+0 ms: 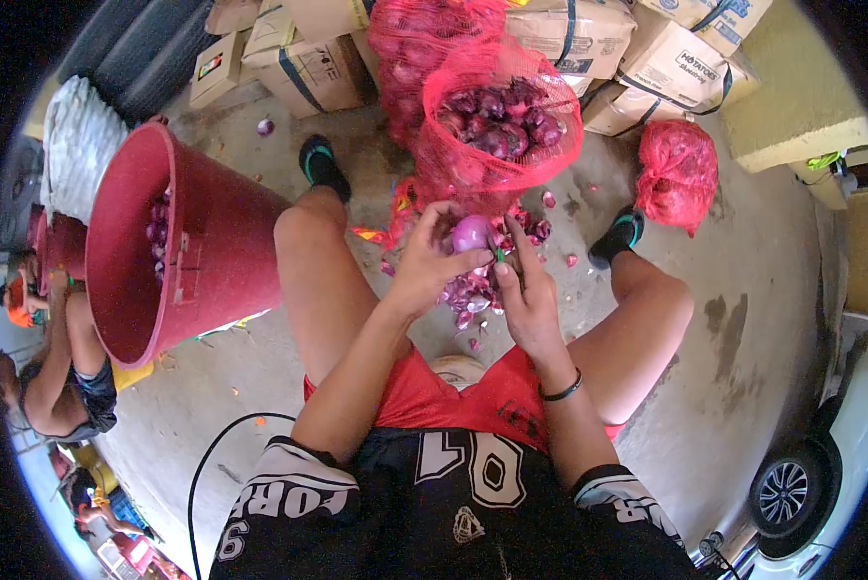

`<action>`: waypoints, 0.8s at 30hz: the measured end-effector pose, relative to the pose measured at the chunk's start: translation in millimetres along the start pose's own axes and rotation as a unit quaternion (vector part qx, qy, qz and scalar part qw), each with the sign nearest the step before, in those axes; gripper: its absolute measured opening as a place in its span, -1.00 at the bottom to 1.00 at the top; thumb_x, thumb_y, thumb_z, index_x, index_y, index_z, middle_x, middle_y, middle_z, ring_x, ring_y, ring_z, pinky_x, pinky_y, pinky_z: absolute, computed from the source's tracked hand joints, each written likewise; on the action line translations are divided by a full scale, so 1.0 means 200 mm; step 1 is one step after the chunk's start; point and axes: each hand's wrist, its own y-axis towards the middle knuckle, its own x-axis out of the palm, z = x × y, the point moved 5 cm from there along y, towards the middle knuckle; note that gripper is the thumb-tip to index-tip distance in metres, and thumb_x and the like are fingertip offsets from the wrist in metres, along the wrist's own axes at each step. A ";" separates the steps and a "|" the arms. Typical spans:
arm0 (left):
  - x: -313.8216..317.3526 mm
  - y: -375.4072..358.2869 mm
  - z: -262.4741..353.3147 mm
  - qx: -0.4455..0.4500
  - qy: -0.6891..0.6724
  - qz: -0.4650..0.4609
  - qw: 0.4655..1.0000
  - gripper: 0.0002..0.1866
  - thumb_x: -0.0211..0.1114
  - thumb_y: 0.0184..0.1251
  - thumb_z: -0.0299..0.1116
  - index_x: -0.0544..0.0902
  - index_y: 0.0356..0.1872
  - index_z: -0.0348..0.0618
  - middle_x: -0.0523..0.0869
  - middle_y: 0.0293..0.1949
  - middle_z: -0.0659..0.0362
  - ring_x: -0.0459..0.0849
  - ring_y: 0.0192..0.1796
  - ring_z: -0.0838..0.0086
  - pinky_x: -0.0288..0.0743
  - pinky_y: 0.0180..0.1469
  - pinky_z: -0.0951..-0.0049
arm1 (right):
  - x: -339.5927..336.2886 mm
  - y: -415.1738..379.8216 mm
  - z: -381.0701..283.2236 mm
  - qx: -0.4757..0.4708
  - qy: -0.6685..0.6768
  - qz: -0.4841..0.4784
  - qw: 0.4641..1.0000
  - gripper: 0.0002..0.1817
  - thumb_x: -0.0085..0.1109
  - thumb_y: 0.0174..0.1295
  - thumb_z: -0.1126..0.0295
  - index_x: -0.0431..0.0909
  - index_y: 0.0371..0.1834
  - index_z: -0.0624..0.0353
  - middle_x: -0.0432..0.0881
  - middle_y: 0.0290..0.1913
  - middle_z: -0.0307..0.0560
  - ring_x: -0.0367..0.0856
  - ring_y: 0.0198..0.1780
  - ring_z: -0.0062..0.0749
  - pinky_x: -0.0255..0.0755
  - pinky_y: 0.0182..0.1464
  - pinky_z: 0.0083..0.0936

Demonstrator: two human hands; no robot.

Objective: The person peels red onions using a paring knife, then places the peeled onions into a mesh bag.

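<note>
My left hand (428, 263) is closed around a peeled purple-red onion (472, 234), held up between my knees. Against the onion's right side, my right hand (528, 295) grips a small knife (499, 253) with a bit of green showing; most of it is hidden by the fingers. Below both hands, loose onion skins (468, 295) lie heaped on the floor. Just beyond them stands an open red mesh sack (432, 130) full of unpeeled red onions (511, 126).
At left a large red tub (217, 242) leans with onions inside. A tied red mesh bag (679, 179) lies right of my foot. Cardboard boxes (328, 72) line the back. Another person (57, 372) sits at far left; a car wheel (784, 493) is at lower right.
</note>
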 end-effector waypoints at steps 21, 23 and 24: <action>0.03 -0.03 0.03 -0.106 -0.185 -0.071 0.975 -0.45 0.24 0.26 -0.63 0.35 0.28 -0.19 0.52 0.14 0.08 0.56 0.14 0.31 0.53 0.20 0.20 | 0.00 -0.07 0.23 0.153 0.293 -0.064 0.942 -0.47 -0.09 0.50 0.30 0.17 0.48 0.23 0.50 0.21 -0.13 0.44 0.10 -0.55 0.32 0.17 -0.59; 0.04 -0.03 0.03 -0.096 -0.199 -0.061 0.973 -0.48 0.23 0.28 -0.63 0.38 0.26 -0.20 0.53 0.13 0.08 0.57 0.13 0.32 0.53 0.20 0.21 | 0.01 -0.08 0.23 0.138 0.310 -0.063 0.939 -0.47 -0.08 0.50 0.29 0.19 0.46 0.26 0.46 0.26 -0.15 0.39 0.16 -0.57 0.26 0.23 -0.60; 0.04 -0.03 0.03 -0.091 -0.206 -0.056 0.973 -0.50 0.22 0.28 -0.64 0.39 0.26 -0.20 0.53 0.12 0.08 0.58 0.12 0.32 0.53 0.19 0.21 | 0.01 -0.07 0.21 0.127 0.324 -0.061 0.935 -0.47 -0.07 0.50 0.29 0.19 0.46 0.28 0.46 0.26 -0.16 0.38 0.17 -0.58 0.24 0.25 -0.60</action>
